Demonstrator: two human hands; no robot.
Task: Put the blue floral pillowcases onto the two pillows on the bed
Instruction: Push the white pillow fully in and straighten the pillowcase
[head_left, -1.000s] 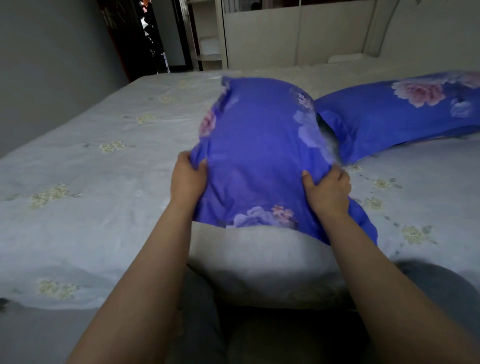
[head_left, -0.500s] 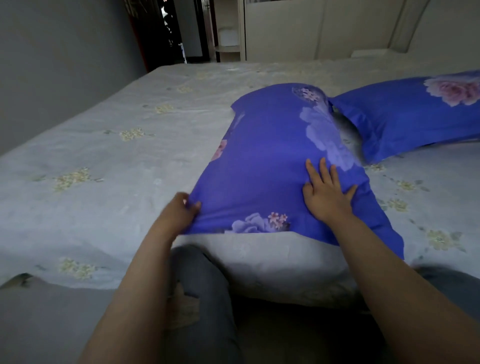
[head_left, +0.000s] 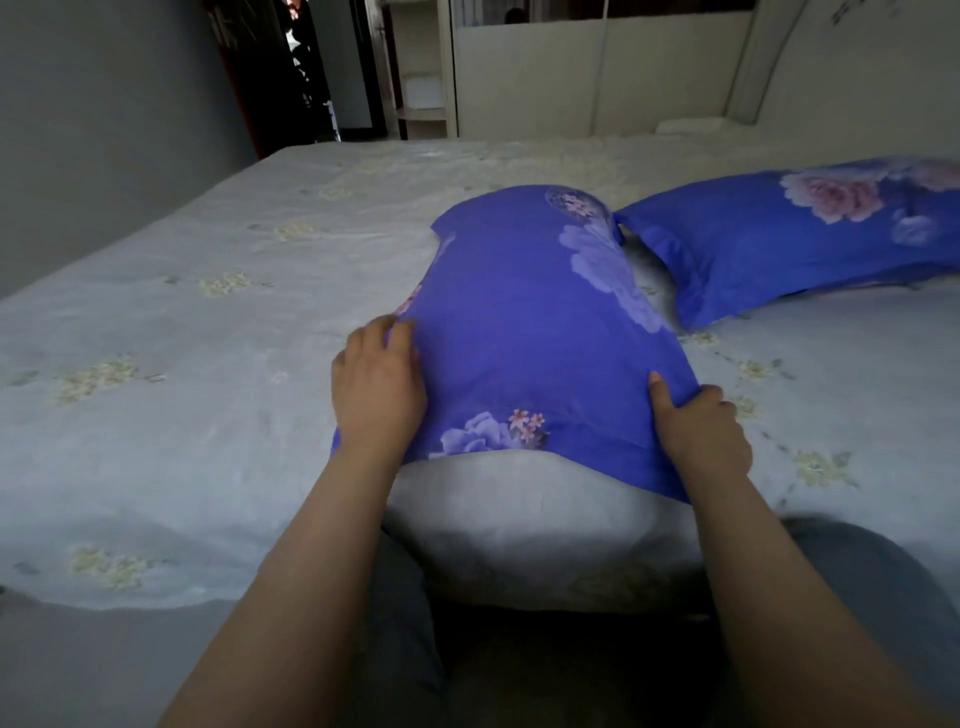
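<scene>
I was watching through the head camera, and the job stood at the second pillow (head_left: 524, 525) — its far half sat inside the blue floral pillowcase (head_left: 524, 322), while the near, pale end bulged out bare below the case's open hem. That pillow lay lengthwise on the bed (head_left: 171, 364), its bare end over the bed's near edge against my operator's lap. Beyond it and to its right lay the other pillow (head_left: 795, 249), which looked fully dressed in the same print, so I judged one of the two done. The left hand (head_left: 382, 387) rested on the left side of the case, fingers bent onto the cloth; whether that grip truly pinched fabric or only pressed it I could not tell. The right hand (head_left: 701, 431) gripped the right side near the hem, thumb laid on top and fingers curled under the edge, so it had hold of cloth. I read the step as drawing the case down over the remaining stuffing. The next move, as I judged it, called for both hands to take the hem at its two sides and pull it toward the lap — perhaps with a shake to seat the filling into the far corners — until the bare end was covered, then laying it beside the dressed pillow.
</scene>
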